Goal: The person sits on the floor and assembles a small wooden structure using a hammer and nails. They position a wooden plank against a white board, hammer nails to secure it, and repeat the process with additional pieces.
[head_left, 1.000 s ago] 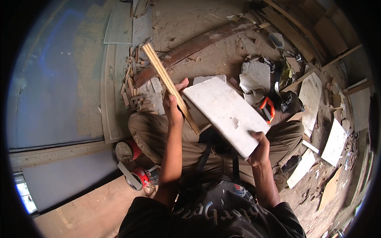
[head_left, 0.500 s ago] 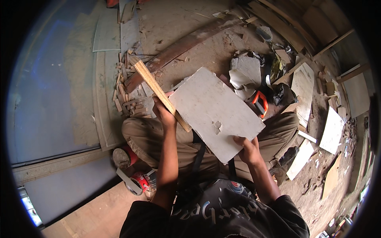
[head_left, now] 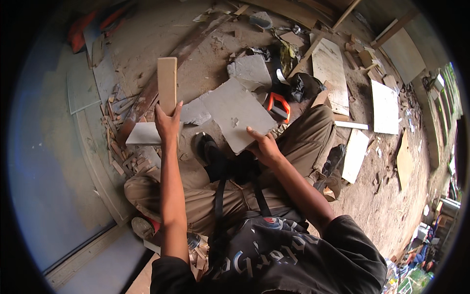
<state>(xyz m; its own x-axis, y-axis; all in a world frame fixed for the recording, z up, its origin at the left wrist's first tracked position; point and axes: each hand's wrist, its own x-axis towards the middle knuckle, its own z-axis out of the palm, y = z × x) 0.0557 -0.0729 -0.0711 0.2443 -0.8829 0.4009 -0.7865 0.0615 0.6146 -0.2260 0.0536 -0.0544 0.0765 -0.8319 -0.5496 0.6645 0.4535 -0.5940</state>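
I sit cross-legged on a dusty floor. My left hand point(head_left: 168, 123) grips the lower end of a narrow pale tile strip point(head_left: 167, 83), which stands nearly upright. My right hand point(head_left: 264, 146) holds the near edge of a grey square tile point(head_left: 236, 111), tilted above my right knee. The strip and the tile are apart from each other. An orange-handled tool point(head_left: 278, 107) lies on the ground just beyond the grey tile.
Several small tile offcuts point(head_left: 120, 147) are piled at my left. A long reddish-brown plank point(head_left: 181, 54) runs diagonally ahead. Pale tiles point(head_left: 384, 108) and scraps lie on the dirt at right. A large grey slab point(head_left: 44, 161) and a raised edge lie left.
The strip, earlier lying against the grey tile's left edge, now stands apart and upright in my left hand. The tile has dropped lower, toward my right knee.
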